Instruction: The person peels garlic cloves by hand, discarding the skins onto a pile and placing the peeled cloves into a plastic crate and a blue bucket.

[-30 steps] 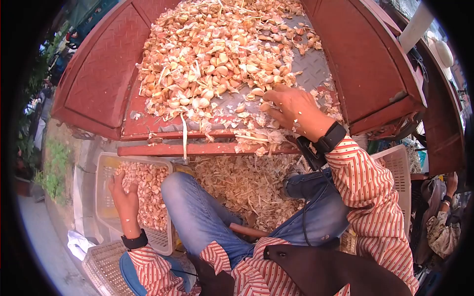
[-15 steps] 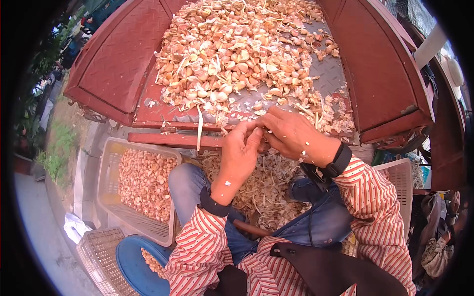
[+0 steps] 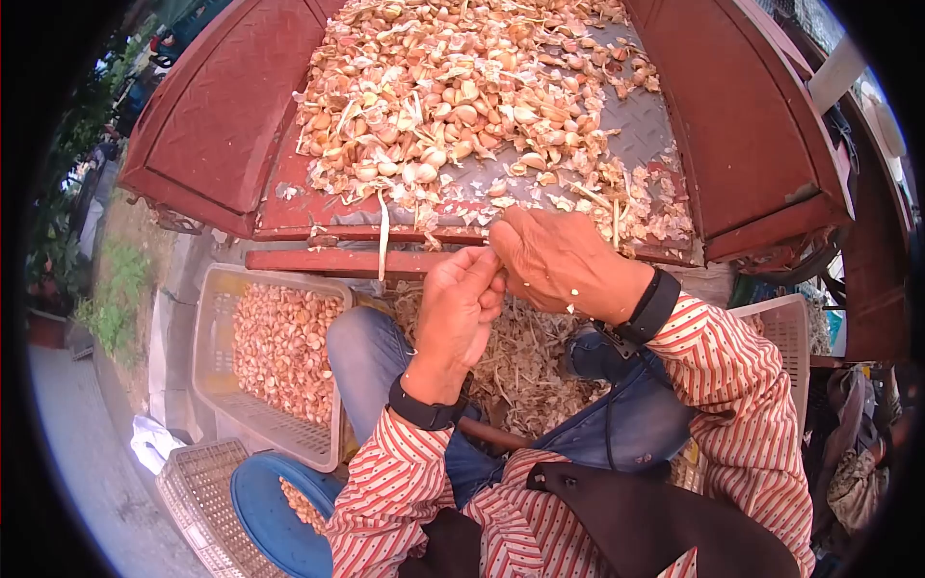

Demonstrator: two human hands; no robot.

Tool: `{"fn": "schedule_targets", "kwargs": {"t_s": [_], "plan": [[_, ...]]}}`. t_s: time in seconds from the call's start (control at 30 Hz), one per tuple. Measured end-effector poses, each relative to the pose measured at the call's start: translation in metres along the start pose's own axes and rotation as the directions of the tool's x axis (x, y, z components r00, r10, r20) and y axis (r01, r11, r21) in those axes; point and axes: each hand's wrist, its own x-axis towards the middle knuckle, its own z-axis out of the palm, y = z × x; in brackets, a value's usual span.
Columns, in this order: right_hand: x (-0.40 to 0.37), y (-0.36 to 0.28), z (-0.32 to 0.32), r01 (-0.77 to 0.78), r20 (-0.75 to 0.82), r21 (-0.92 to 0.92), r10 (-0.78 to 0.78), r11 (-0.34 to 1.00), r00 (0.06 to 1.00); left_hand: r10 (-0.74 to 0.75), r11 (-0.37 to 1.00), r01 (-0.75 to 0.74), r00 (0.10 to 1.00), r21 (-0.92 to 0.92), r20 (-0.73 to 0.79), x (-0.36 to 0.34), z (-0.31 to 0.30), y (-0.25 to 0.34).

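Observation:
My left hand (image 3: 457, 306) and my right hand (image 3: 570, 262) meet at the fingertips just in front of the metal bed's front edge. Both are closed in a pinch, and whatever lies between the fingers is too small and hidden to name. Beyond them a heap of garlic cloves and loose skins (image 3: 434, 101) covers much of the red metal bed (image 3: 641, 130). A long pale stalk (image 3: 383, 236) hangs over the bed's edge, left of my hands. Dry skins and stalks (image 3: 525, 371) lie on the ground below, between my legs.
A plastic crate (image 3: 214, 361) of garlic cloves (image 3: 289, 347) stands at the left. Below it are a woven basket (image 3: 193, 486) and a blue basin (image 3: 265, 520) with a few cloves. Another crate (image 3: 785, 332) stands at the right. Red side panels (image 3: 761, 125) flank the bed.
My left hand has turned, showing more of its palm and curled fingers. My right hand has rolled over slightly, its back now more visible. The fingertips remain together, and the view has shifted slightly.

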Motion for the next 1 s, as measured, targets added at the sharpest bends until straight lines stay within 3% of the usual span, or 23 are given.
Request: {"fn": "schedule_targets", "kwargs": {"t_s": [0.13,0.27,0.33,0.4,0.43,0.47,0.53,0.6,0.63,0.7,0.8,1.0], "plan": [[0.001,0.005,-0.006,-0.232,0.096,0.265,0.214,0.936,0.972,-0.048,0.987,0.055,0.998,-0.151,0.048,-0.004,0.002,0.003],[-0.009,0.04,0.008,-0.379,-0.02,0.071,0.381,0.923,0.924,-0.14,0.947,0.179,0.977,-0.265,0.16,-0.011,0.002,0.012],[-0.007,0.049,-0.005,-0.461,0.174,-0.104,0.473,0.881,0.864,-0.117,0.951,0.155,0.981,-0.266,0.154,-0.022,-0.004,0.022],[-0.002,0.06,-0.009,-0.476,0.299,-0.266,0.541,0.839,0.786,0.064,0.996,-0.065,0.998,-0.059,-0.022,-0.04,-0.032,0.047],[-0.001,0.062,-0.008,-0.466,0.246,-0.202,0.505,0.861,0.827,0.243,0.953,-0.2,0.953,0.225,-0.183,-0.05,-0.052,0.063],[0.0,0.062,-0.006,-0.452,0.19,-0.136,0.471,0.882,0.862,0.429,0.831,-0.235,0.848,0.504,-0.313,-0.059,-0.083,0.078],[0.005,0.062,0.003,-0.397,0.103,-0.036,0.398,0.917,0.911,0.544,0.737,-0.121,0.69,0.666,-0.477,-0.08,-0.155,0.107],[0.017,0.06,0.017,-0.313,0.048,0.032,0.311,0.949,0.949,0.34,0.941,-0.301,0.841,0.157,-0.421,-0.097,-0.188,0.126],[0.024,0.061,0.021,-0.282,0.053,0.046,0.28,0.958,0.959,0.276,0.932,-0.339,0.894,-0.127,-0.353,-0.108,-0.179,0.137],[0.036,0.061,0.034,-0.177,0.059,0.099,0.172,0.979,0.983,0.234,0.907,-0.297,0.945,-0.298,-0.229,-0.106,-0.143,0.126],[0.044,0.059,0.042,-0.17,0.136,-0.032,0.173,0.985,0.975,0.152,0.874,-0.12,0.988,-0.471,0.031,-0.082,-0.089,0.1],[0.028,0.067,0.035,-0.269,0.091,-0.14,0.283,0.953,0.955,0.08,0.85,0.02,0.983,-0.526,0.166,-0.06,-0.058,0.073]]}}
